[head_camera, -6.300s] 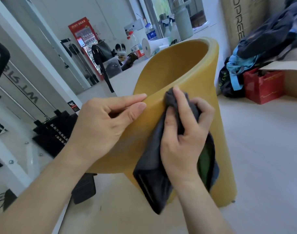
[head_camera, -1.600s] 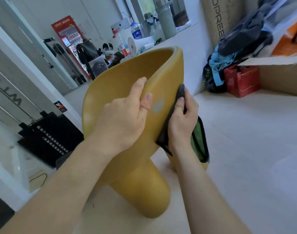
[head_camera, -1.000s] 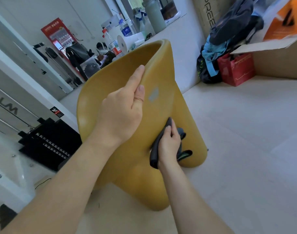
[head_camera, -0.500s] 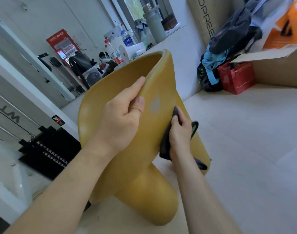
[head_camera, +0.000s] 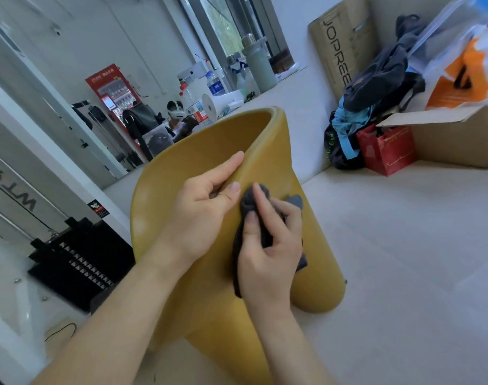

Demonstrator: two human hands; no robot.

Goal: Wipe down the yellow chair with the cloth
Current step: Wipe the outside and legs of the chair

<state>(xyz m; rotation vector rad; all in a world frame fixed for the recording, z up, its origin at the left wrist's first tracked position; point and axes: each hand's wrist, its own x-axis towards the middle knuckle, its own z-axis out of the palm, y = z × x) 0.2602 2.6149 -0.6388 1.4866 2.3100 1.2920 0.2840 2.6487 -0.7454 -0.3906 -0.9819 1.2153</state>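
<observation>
The yellow chair [head_camera: 267,162] is a moulded one-piece shell with thick rounded legs, standing on the pale floor at the centre of the head view. My left hand [head_camera: 201,212] grips the rim of its curved back, fingers inside and thumb on the outer face. Right beside that thumb, my right hand [head_camera: 267,245] presses a bunched dark grey cloth [head_camera: 249,201] against the outer back of the chair. Most of the cloth is hidden under my fingers.
A cardboard box [head_camera: 456,137], a red bag [head_camera: 387,151] and a pile of dark clothes [head_camera: 376,76] lie at the back right. A black rack [head_camera: 79,259] sits on the floor at left. A ledge behind the chair carries bottles [head_camera: 258,65] and a paper roll [head_camera: 212,107].
My right hand has slid the cloth up the outer back of the chair, from low near the leg to just beside my left thumb. My left hand keeps its grip on the rim.
</observation>
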